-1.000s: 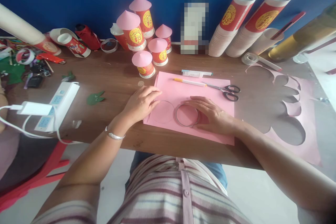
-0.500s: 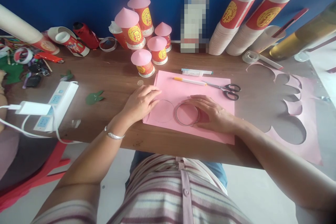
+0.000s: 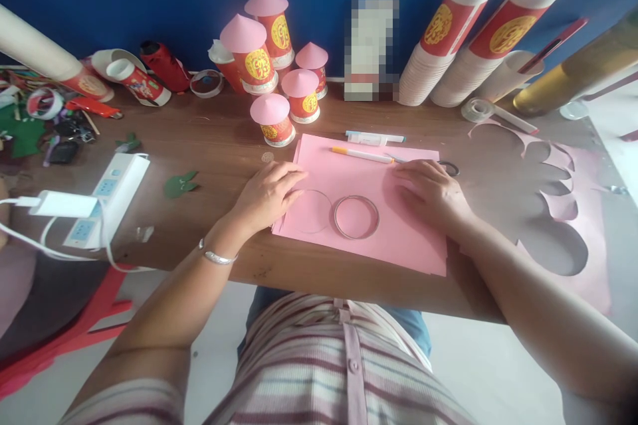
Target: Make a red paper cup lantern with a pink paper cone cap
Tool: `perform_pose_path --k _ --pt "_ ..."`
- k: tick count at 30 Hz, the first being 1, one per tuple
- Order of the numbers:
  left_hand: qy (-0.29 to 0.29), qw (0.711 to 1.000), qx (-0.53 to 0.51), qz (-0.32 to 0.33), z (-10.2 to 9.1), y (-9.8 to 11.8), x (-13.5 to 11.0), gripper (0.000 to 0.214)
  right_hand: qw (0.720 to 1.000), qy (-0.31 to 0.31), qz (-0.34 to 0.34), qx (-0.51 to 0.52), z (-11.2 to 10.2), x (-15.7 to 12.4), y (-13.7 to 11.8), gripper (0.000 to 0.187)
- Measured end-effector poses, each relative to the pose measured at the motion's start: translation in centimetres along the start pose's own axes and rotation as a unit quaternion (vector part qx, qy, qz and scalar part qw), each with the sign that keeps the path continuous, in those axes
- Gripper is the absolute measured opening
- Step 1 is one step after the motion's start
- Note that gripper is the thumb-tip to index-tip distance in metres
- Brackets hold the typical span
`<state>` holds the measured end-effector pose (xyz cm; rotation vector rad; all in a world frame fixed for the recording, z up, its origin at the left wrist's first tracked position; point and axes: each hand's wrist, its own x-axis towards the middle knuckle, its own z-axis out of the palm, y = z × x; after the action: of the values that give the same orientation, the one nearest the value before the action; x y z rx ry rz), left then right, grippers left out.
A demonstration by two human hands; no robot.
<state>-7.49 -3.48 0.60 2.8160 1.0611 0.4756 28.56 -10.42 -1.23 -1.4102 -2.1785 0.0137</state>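
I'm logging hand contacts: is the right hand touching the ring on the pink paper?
Apart. The head view shows a plain strip of pink paper between the right hand and the ring.

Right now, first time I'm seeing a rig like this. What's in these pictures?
There is no machine: just a person's two bare hands. Every picture comes from one camera worn on the head, looking forward and down.

The left hand rests at the left edge of the pink paper. The right hand is over the scissors, hiding most of them; whether it grips them can't be told.

On the paper lie a ring, loose, beside a drawn circle, and an orange-and-white pen. Behind stand red cups with pink cone tops; a white power strip lies to the left.
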Motion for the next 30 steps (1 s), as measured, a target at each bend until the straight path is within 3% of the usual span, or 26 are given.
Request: perform_pose_path --k 8,17,20,24,30 --pt "-0.009 1.0 0.005 -0.009 -0.4 0.4 0.0 0.027 0.996 -0.028 -0.068 -0.057 0.1 0.3 0.4 0.031" --pt "-0.003 1.0 0.026 0.001 -0.9 0.6 -0.1 0.016 0.99 -0.026 -0.094 -0.099 0.3 0.6 0.7 0.029" --pt "0.007 1.0 0.007 0.022 -1.5 1.9 0.2 0.023 0.99 -0.023 -0.092 -0.107 0.3 0.6 0.6 0.03" --pt "-0.014 0.992 -0.099 0.073 -1.9 4.0 1.3 0.039 0.99 -0.011 -0.093 -0.109 0.4 0.6 0.6 0.032" --pt "-0.095 0.96 -0.203 0.165 -0.1 5.2 3.5 0.067 0.991 -0.024 -0.081 -0.104 0.4 0.5 0.7 0.033"
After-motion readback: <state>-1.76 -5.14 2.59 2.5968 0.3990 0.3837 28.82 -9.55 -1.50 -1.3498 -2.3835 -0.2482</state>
